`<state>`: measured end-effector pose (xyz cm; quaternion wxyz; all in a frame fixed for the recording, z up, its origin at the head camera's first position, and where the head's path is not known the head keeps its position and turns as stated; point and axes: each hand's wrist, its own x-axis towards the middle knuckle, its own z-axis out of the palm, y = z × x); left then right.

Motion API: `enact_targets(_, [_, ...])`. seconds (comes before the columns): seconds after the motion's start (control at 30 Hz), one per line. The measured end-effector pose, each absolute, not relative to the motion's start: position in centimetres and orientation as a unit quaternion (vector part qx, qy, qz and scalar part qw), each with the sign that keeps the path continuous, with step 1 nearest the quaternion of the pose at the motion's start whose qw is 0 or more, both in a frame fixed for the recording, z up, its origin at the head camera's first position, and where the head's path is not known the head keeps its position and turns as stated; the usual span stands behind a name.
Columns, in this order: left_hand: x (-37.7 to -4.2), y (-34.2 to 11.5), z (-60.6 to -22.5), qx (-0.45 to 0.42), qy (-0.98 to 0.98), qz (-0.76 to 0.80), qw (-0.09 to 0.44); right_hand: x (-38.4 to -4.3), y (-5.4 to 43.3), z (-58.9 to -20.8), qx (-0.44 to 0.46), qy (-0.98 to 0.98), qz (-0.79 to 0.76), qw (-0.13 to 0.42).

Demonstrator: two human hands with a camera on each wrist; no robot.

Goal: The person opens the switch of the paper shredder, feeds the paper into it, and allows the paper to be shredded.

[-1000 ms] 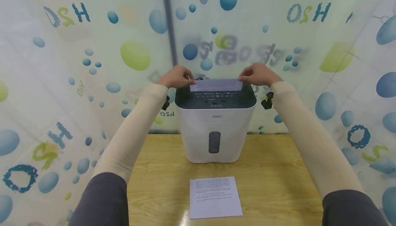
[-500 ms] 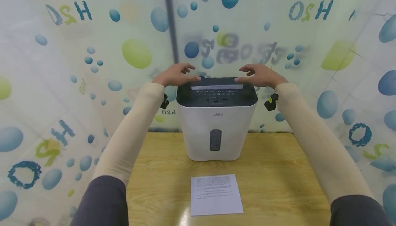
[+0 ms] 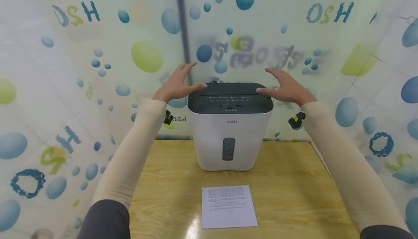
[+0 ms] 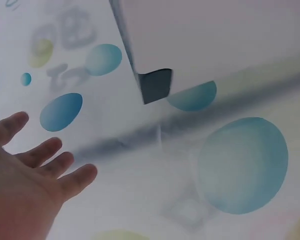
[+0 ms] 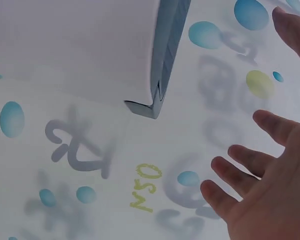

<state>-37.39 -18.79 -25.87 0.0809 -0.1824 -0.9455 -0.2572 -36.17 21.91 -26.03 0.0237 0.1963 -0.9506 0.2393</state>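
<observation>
A white paper shredder [image 3: 230,137] with a dark top [image 3: 230,102] stands upright on the wooden table in the head view. My left hand [image 3: 177,84] is at the top's left edge, fingers spread and thumb toward the feed slot. On the other side, my right hand [image 3: 285,87] has its fingers extended, its thumb overlapping the top's right edge. Neither hand holds anything. Both wrist views show straight fingers, the left hand [image 4: 35,175] and the right hand [image 5: 270,175] each beside the shredder. No paper shows above the slot.
Printed paper [image 3: 229,207] lies on the wooden table [image 3: 290,181] in front of the shredder. A curtain [image 3: 130,32] with blue and green spots hangs close behind it and along both sides.
The printed sheet, pinched by both hands a second ago, was released, sank into the slot and is out of sight. Both hands have opened and moved apart, outward.
</observation>
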Motion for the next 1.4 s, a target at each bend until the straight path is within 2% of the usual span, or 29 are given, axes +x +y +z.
enact_targets(0.27, [-35.6, -21.0, -29.4, -0.192, -0.924, -0.291, 0.159, -33.8, 23.4, -29.1, 0.179, -0.948, 0.251, 0.076])
enact_targets(0.7, [-32.1, -22.7, -35.3, -0.194, -0.902, -0.306, 0.236, -30.2, 25.4, -35.3, 0.160, -0.933, 0.272, 0.173])
enact_targets(0.83, [-31.2, -22.9, -37.3, -0.187, -0.902, -0.306, 0.240, -29.2, 25.7, -36.8, 0.166, -0.927, 0.277, 0.189])
enact_targets(1.13, [-29.8, -23.3, -42.1, -0.165, -0.901, -0.335, 0.220, -27.7, 26.1, -41.1, 0.163, -0.928, 0.276, 0.190])
enact_targets(1.4, [-28.2, -23.2, -46.1, -0.144, -0.909, -0.335, 0.202, -26.7, 25.9, -44.2, 0.142, -0.940, 0.268, 0.158])
